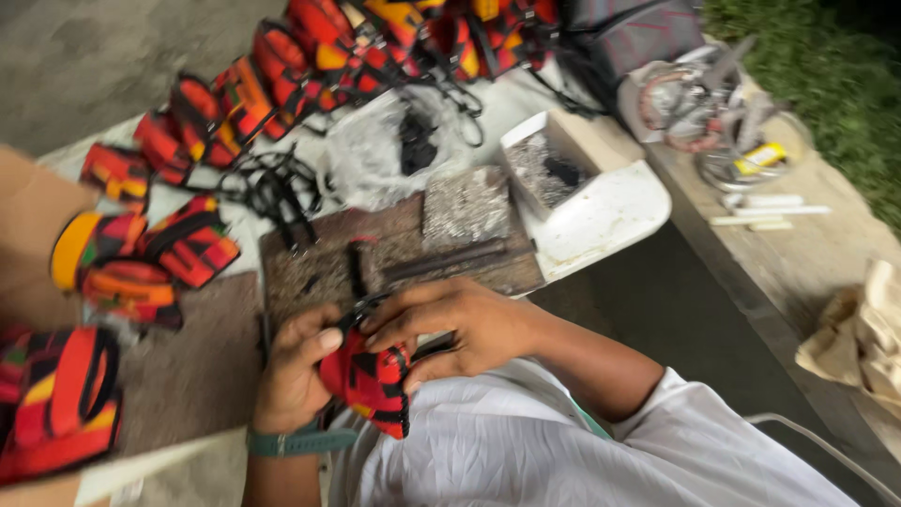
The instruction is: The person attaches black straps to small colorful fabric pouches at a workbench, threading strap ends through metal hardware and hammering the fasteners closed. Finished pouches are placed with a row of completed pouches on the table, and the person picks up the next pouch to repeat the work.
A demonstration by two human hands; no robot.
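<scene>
Both my hands hold a small red, orange and black patterned fabric pouch [371,383] just above my lap. My left hand [293,368], with a green band on the wrist, grips its left side with the thumb on top. On the pouch's upper right my right hand [449,324] closes over it, fingers near a black strap or buckle at its top. A dark worn wooden board [394,252] lies right in front of my hands, with a black strap piece and a dark metal bar on it.
Several similar patterned pouches [244,94] line the table's far and left sides, with black straps [277,188] among them. A clear plastic bag [389,145], a white box of small metal parts [549,169], its lid [601,221] and tools [713,108] lie to the right. Grass borders the far right.
</scene>
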